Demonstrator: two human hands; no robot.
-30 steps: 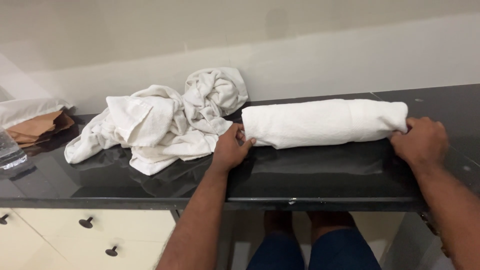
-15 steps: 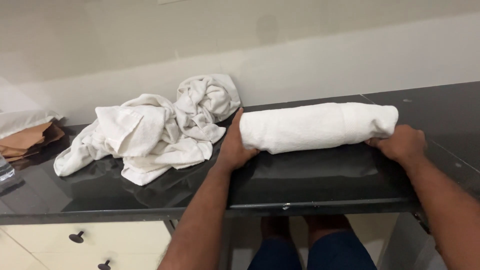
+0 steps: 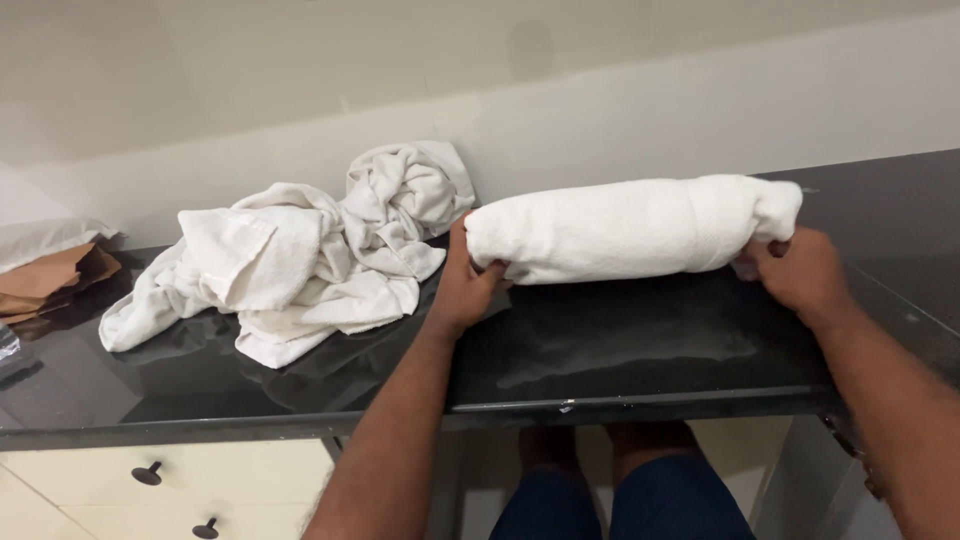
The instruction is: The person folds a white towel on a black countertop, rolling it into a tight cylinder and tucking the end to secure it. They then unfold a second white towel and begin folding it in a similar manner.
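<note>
Near the back edge of the glossy black counter [image 3: 620, 350] lies a thick rolled towel [image 3: 630, 228], white and soft, shaped like a log. The left hand [image 3: 468, 285] grips its left end with curled fingers, and the right hand [image 3: 800, 272] pinches its right end. Beside them, toward the left, sits a crumpled pile of white towels [image 3: 300, 255].

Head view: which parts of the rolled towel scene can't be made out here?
- Left hand: fingertips hidden behind the rolled white towel.
- Right hand: fingertips tucked under the roll's end.
- Brown paper stack: cut off by the left edge.
- Crumpled towels: count unclear, folds overlap.
</note>
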